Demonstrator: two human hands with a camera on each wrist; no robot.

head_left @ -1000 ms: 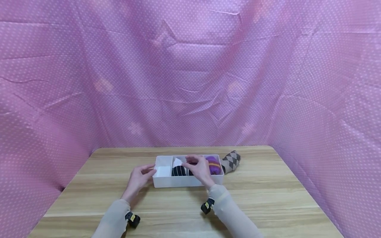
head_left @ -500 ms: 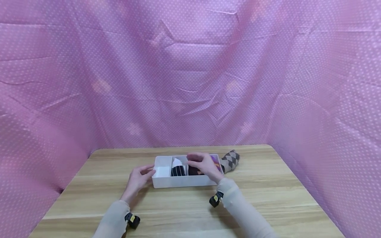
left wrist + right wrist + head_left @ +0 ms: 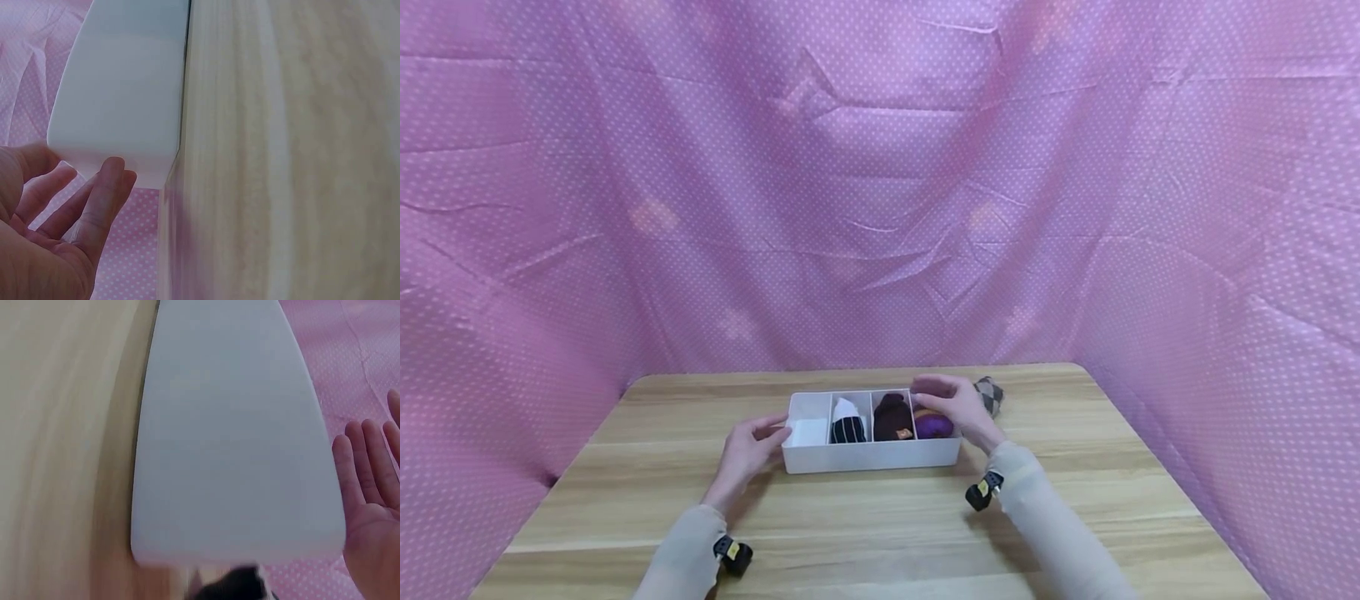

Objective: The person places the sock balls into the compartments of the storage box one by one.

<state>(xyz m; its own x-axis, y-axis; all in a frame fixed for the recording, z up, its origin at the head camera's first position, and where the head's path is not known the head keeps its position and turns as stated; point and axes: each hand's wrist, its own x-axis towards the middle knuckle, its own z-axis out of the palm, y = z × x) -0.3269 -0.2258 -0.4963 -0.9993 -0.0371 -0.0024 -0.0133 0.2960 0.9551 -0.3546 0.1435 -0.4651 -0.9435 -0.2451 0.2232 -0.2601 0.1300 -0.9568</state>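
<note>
A white divided box (image 3: 872,456) sits on the table. In its compartments are a white-and-black striped rolled sock (image 3: 847,422), a dark brown rolled sock (image 3: 892,418) with an orange tag, and a purple rolled sock (image 3: 933,425) with an orange band. The leftmost compartment holds nothing. My left hand (image 3: 751,454) touches the box's left end, fingertips against the end wall in the left wrist view. My right hand (image 3: 957,408), fingers extended and holding nothing, is over the box's right end and partly covers the purple sock. Behind it shows part of an argyle sock (image 3: 991,395).
The wooden table (image 3: 865,533) extends in front of the box and to both sides. A pink dotted cloth (image 3: 865,208) hangs behind it and along the sides. In the right wrist view, something dark (image 3: 231,586) lies beyond the box's end.
My right hand has moved right, from over the middle compartments to the box's right end, uncovering the brown sock and now covering much of the argyle one. My left hand stays at the left end.
</note>
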